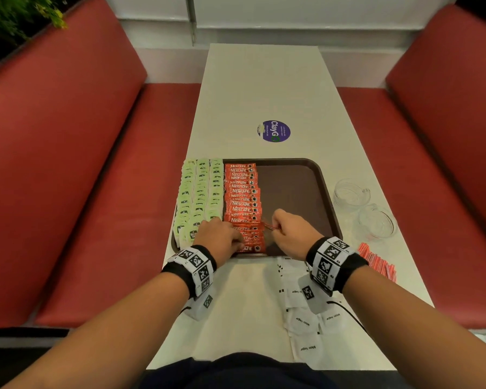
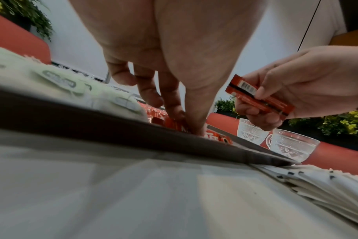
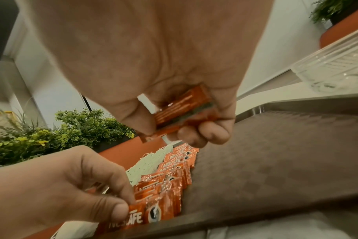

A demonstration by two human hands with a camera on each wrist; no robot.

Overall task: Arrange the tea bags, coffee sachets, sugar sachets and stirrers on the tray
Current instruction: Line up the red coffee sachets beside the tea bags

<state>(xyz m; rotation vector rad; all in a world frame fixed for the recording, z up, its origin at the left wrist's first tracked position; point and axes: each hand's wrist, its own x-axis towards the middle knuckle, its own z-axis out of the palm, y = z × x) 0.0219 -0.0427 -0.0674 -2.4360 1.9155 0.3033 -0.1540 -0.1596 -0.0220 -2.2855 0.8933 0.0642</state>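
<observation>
A brown tray (image 1: 324,192) holds three columns of green tea bags (image 1: 199,192) on its left side, and beside them one overlapping column of red Nescafe coffee sachets (image 1: 243,197). My left hand (image 1: 240,242) pinches the nearest coffee sachet (image 3: 153,213) at the front end of that column. Just right of the column, above bare tray floor, my right hand (image 1: 274,227) grips a small stack of coffee sachets (image 2: 245,90). White sugar sachets (image 1: 303,321) lie on the table in front of the tray. Red striped stirrers (image 1: 376,262) lie at the right.
Two clear glass cups (image 1: 351,192) (image 1: 376,223) stand on the white table (image 1: 264,88) right of the tray. A round purple sticker (image 1: 274,131) is beyond it. Red bench seats (image 1: 96,206) flank the table. The tray's right half is bare.
</observation>
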